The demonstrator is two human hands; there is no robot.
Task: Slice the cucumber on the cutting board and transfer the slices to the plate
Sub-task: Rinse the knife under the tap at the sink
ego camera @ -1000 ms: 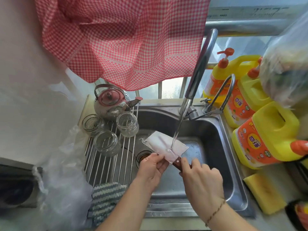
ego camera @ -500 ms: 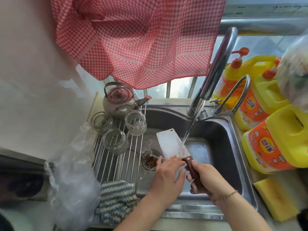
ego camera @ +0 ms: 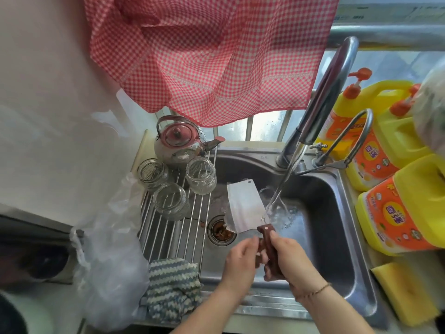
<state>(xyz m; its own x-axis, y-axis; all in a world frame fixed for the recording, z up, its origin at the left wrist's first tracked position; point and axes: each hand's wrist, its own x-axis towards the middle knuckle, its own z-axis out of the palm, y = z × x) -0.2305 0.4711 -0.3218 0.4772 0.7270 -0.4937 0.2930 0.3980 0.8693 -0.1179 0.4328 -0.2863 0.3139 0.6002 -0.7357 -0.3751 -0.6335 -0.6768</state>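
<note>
A cleaver with a broad steel blade (ego camera: pixel 244 208) and a brown wooden handle (ego camera: pixel 266 235) is held over the steel sink (ego camera: pixel 332 237). Its blade points away from me. Water runs from the faucet (ego camera: pixel 322 97) and hits the blade's heel near the handle. My right hand (ego camera: pixel 291 263) grips the handle from the right. My left hand (ego camera: pixel 238 263) lies against the handle's left side with its fingers curled onto it. No cucumber, cutting board or plate is in view.
A drain strainer (ego camera: pixel 220 231) holds food scraps. On the wire rack (ego camera: pixel 168 232) to the left stand a kettle (ego camera: pixel 180 143) and three glass jars (ego camera: pixel 201 175), with a knitted cloth (ego camera: pixel 172 285) below. Yellow detergent bottles (ego camera: pixel 397 213) and a sponge (ego camera: pixel 404 292) are on the right.
The blade swung from lying flat to pointing away from me. My left hand slid off the blade down to the handle. The view shifted so the sink sits further right.
</note>
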